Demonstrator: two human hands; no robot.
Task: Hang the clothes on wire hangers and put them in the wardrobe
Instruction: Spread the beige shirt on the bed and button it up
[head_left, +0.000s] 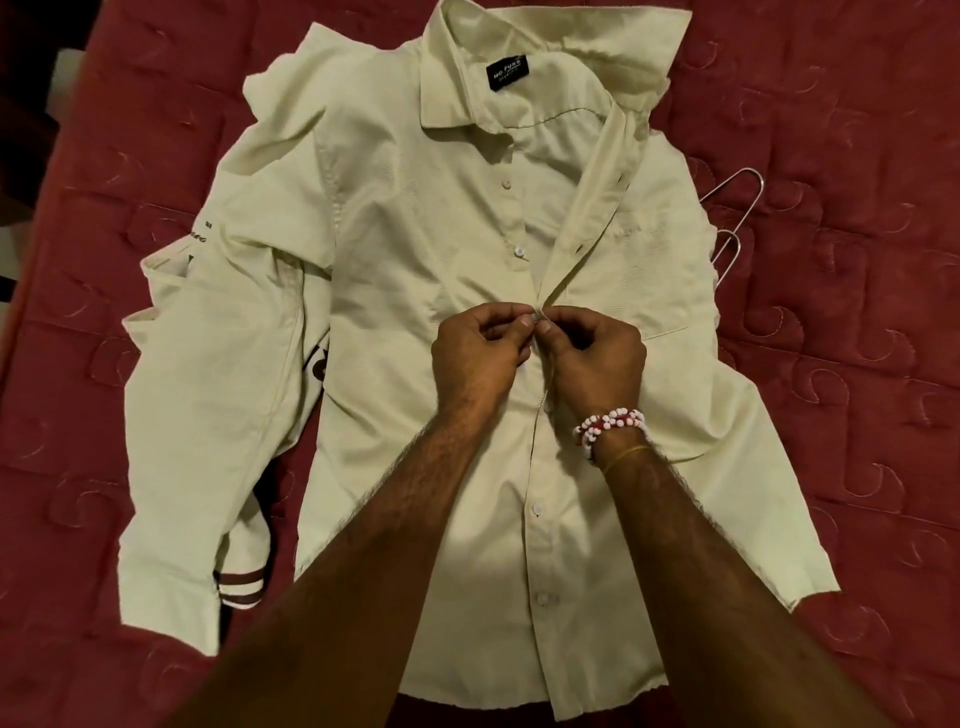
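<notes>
Underneath, red quilted bedspread (857, 130) (swirl stitching) bears cream shirt (415, 260)

Red quilted bed (857, 156) under a pale shirt (415, 234), wire hangers (727, 183) apparently half-hidden at its edge.

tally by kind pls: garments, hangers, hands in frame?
Garments: 2, shirt plus striped garment under it
Hangers: 2, only ends showing
Hands: 2, left hand, right hand, both pinching the shirt
Total: 6
</notes>
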